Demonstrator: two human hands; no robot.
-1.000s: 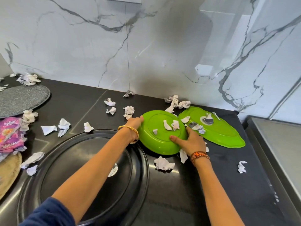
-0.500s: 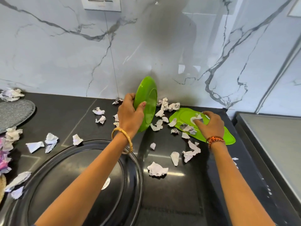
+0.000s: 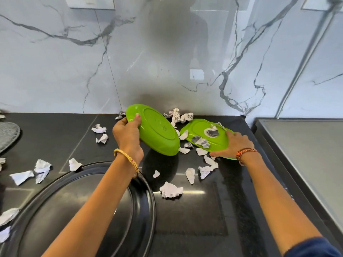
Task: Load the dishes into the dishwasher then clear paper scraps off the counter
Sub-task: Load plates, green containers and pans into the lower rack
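Note:
My left hand (image 3: 128, 134) grips the rim of a green plate (image 3: 157, 130), lifted off the black counter (image 3: 194, 210) and tipped so its underside faces me. A second green plate (image 3: 198, 129) lies flat near the wall with torn paper on it. My right hand (image 3: 233, 143) holds that plate's near edge, thumb under the rim. Crumpled paper scraps (image 3: 170, 190) lie scattered over the counter around both plates and further left.
A large black round tray (image 3: 144, 201) fills the near left of the counter. A grey round mat (image 3: 7, 134) sits at the far left edge. A steel surface (image 3: 306, 154) adjoins the counter on the right. Marble wall behind.
My left hand has turned the raised plate so its underside shows, its paper now on the counter. My right hand has taken hold of the second plate's near edge.

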